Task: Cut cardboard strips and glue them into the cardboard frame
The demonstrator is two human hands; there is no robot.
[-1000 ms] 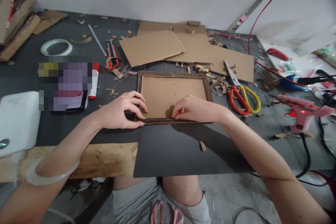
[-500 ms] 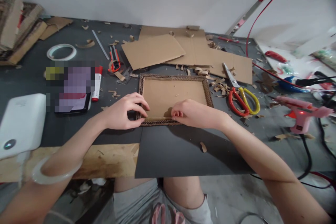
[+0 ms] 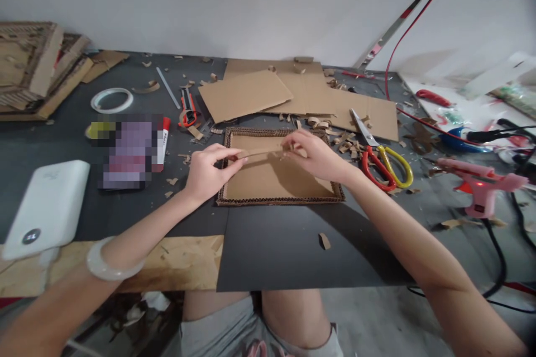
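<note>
A shallow cardboard tray (image 3: 251, 183) with a raised corrugated rim lies in front of me on the dark table. Above its floor, a thin cardboard strip (image 3: 263, 152) stretches between my two hands. My left hand (image 3: 211, 170) pinches the strip's left end between thumb and fingers, over the tray's left side. The right end is in the fingers of my right hand (image 3: 307, 152), above the tray's far right part. A pair of scissors (image 3: 380, 166) with red and yellow handles lies open to the right of the tray.
Flat cardboard sheets (image 3: 247, 95) and scraps lie behind the tray. On the right rests a pink glue gun (image 3: 481, 181) with a cord. A tape roll (image 3: 111, 100), utility knife (image 3: 188, 107), white power bank (image 3: 48, 206) and stacked cardboard pieces (image 3: 33, 72) are on the left.
Both hands have lifted from the tray's near edge and moved toward its far side, carrying the strip up between them. The whole view has shifted slightly.
</note>
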